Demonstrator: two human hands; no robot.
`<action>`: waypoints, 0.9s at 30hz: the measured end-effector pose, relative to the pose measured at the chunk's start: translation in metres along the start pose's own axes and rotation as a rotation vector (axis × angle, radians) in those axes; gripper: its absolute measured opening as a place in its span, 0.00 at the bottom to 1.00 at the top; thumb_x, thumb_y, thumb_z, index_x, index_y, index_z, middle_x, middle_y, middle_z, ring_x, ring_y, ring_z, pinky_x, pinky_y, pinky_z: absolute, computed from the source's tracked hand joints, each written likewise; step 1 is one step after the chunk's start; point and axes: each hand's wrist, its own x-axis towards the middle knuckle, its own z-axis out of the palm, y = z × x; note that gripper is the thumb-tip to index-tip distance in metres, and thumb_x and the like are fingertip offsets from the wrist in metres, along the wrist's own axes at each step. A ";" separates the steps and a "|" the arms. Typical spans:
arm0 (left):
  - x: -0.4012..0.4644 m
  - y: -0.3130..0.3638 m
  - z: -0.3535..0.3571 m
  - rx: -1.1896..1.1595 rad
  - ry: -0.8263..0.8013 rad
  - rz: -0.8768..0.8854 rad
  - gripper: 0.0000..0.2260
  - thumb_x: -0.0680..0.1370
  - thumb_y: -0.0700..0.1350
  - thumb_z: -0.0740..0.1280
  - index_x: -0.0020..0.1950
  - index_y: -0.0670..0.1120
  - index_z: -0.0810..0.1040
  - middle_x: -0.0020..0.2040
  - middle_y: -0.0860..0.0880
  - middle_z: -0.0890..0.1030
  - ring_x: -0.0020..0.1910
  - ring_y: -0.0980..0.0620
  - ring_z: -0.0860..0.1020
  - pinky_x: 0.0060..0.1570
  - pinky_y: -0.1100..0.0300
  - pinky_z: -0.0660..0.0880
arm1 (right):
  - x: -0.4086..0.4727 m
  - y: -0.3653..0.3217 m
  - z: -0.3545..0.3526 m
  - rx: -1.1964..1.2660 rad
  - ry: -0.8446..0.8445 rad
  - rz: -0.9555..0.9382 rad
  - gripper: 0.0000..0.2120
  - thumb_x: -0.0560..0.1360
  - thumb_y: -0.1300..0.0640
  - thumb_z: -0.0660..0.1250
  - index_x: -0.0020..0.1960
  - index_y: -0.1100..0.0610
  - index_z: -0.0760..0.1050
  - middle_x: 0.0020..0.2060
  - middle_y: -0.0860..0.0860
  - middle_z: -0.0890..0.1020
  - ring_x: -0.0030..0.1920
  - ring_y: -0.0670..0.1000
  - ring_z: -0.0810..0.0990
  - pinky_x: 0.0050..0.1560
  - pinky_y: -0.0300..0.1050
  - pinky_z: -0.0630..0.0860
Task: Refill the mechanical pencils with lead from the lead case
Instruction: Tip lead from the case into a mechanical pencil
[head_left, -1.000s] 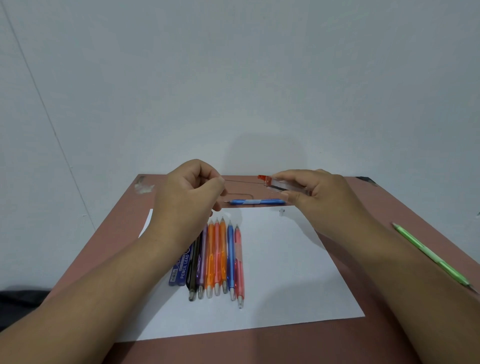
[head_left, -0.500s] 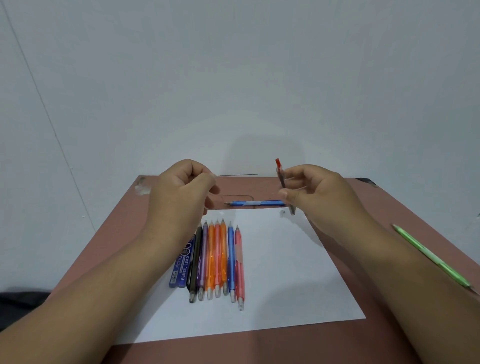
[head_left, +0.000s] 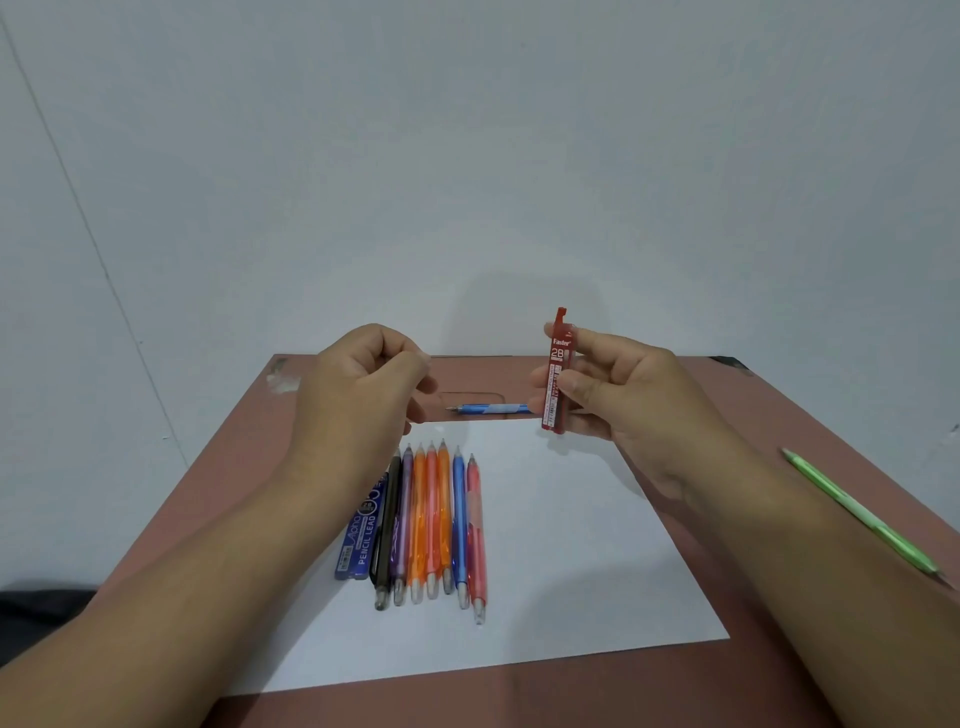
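Observation:
My right hand (head_left: 639, 405) holds a red lead case (head_left: 557, 374) upright above the table's far side, its label facing me and its lid flipped up at the top. To the left at the same height, my left hand (head_left: 358, 395) is curled and pinches a thin dark lead (head_left: 472, 356) that sticks out to the right and is hard to see. A blue mechanical pencil (head_left: 491, 409) lies crosswise on the table between the hands. Several mechanical pencils (head_left: 431, 519) lie side by side on the white paper (head_left: 571, 545).
A blue lead case (head_left: 363, 535) lies at the left of the pencil row. A green pencil (head_left: 862, 512) rests on the brown table (head_left: 519, 696) at the right, beside my right forearm. A pale wall stands right behind the table.
My right hand turned the red lead case from lying sideways to upright. The lead came out of the case and stays pinched in my left hand.

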 end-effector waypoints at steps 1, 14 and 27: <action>0.000 0.000 0.000 0.001 -0.001 -0.001 0.06 0.79 0.42 0.65 0.44 0.44 0.79 0.38 0.50 0.84 0.32 0.54 0.79 0.37 0.54 0.79 | -0.001 -0.001 0.000 0.000 -0.019 0.000 0.24 0.80 0.68 0.65 0.71 0.48 0.75 0.49 0.54 0.87 0.51 0.55 0.87 0.51 0.50 0.84; 0.001 -0.002 0.001 0.018 0.002 -0.012 0.06 0.79 0.43 0.65 0.44 0.44 0.79 0.38 0.51 0.84 0.32 0.55 0.80 0.38 0.52 0.80 | -0.003 0.000 0.002 -0.343 -0.005 -0.137 0.30 0.74 0.62 0.76 0.67 0.35 0.75 0.42 0.50 0.85 0.43 0.53 0.86 0.49 0.50 0.85; 0.002 -0.004 0.001 0.011 0.014 -0.015 0.05 0.78 0.42 0.65 0.44 0.45 0.79 0.38 0.51 0.84 0.32 0.55 0.80 0.38 0.54 0.80 | -0.014 -0.009 0.004 -0.402 -0.186 -0.072 0.24 0.71 0.61 0.79 0.58 0.36 0.83 0.46 0.48 0.85 0.42 0.52 0.87 0.44 0.48 0.85</action>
